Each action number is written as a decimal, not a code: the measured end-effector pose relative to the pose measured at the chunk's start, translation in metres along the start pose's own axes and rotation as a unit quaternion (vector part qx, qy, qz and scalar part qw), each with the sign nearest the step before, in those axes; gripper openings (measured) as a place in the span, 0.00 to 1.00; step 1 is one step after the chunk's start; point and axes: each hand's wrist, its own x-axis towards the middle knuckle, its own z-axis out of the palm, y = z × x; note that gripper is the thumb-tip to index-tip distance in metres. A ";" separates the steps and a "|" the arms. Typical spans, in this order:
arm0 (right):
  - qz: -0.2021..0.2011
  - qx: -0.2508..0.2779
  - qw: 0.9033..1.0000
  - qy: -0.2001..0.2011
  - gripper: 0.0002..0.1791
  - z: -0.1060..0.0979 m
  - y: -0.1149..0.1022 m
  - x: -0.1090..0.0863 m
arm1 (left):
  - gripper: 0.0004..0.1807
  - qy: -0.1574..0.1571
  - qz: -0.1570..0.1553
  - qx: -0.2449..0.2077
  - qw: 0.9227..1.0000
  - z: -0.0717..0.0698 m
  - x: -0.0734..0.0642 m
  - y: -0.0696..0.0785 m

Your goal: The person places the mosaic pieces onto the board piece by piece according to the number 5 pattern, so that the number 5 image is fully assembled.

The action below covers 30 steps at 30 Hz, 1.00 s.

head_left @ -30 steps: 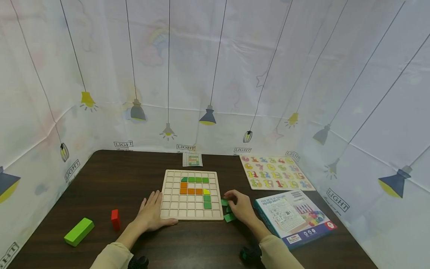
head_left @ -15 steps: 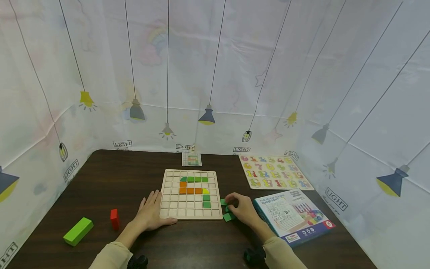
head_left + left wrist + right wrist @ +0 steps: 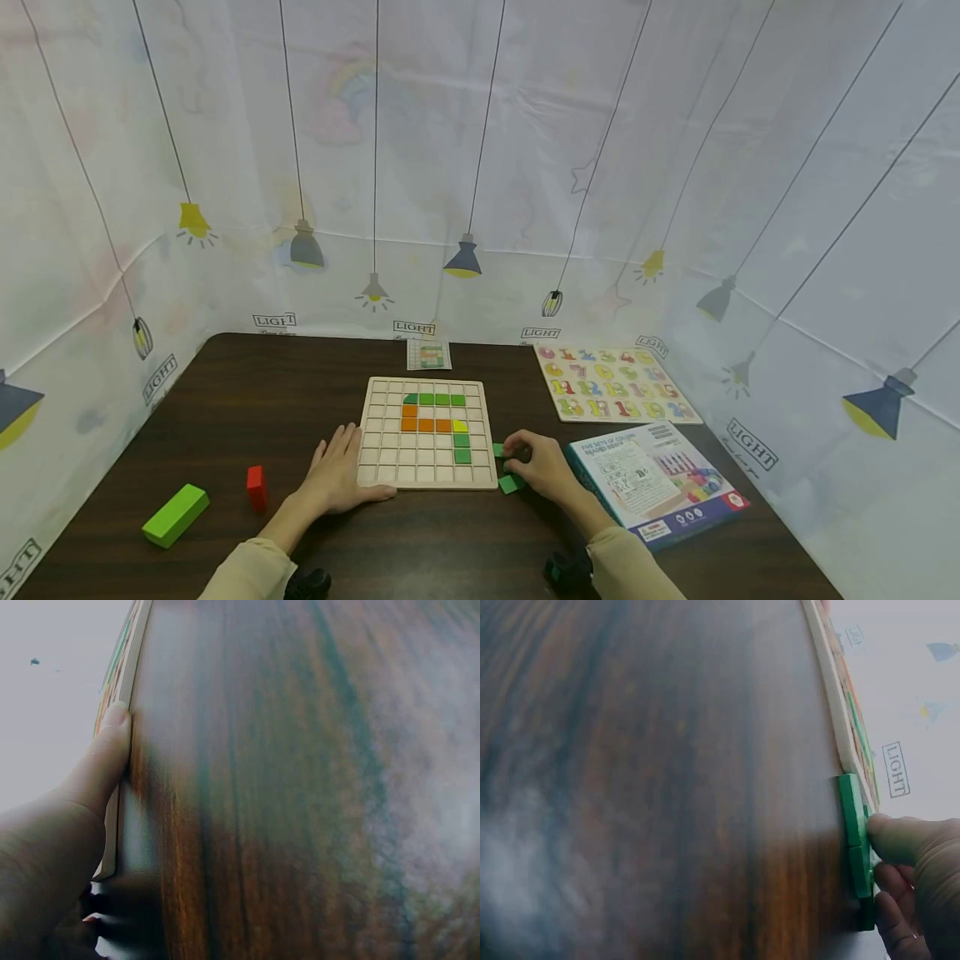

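Observation:
A wooden grid board (image 3: 382, 477) lies on the dark table, with green tiles (image 3: 442, 400), orange tiles (image 3: 426, 426) and a yellow tile (image 3: 460, 426) set in its cells. My left hand (image 3: 337, 475) lies along the board's left side, fingers straight, the thumb (image 3: 112, 739) touching its near edge. Beside the board's right edge, my right hand (image 3: 542, 465) has curled fingers over several loose green tiles (image 3: 513, 483). In the right wrist view, its thumb (image 3: 896, 834) and fingers meet at a green tile (image 3: 868, 817), mostly hidden by the hand.
A small pattern card (image 3: 429, 356) lies behind the board. To the right are a number puzzle board (image 3: 615, 383) and a boxed toy set (image 3: 660, 483). A light green block (image 3: 176, 517) and a red block (image 3: 257, 487) stand at left.
My right hand has shifted slightly, its fingertips closing over the loose green tiles; the middle tile is now hidden from the head view. My left hand stays in place.

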 end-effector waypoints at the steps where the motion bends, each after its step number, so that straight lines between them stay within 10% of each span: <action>1: 0.001 -0.003 1.000 0.002 0.13 0.000 0.000 0.000 | 0.67 0.000 -0.001 0.001 1.000 0.001 0.000 -0.001; 30: -0.069 -0.064 0.990 -0.103 0.07 -0.017 -0.004 0.007 | 0.67 -0.015 -0.009 0.018 1.000 -0.011 -0.004 0.009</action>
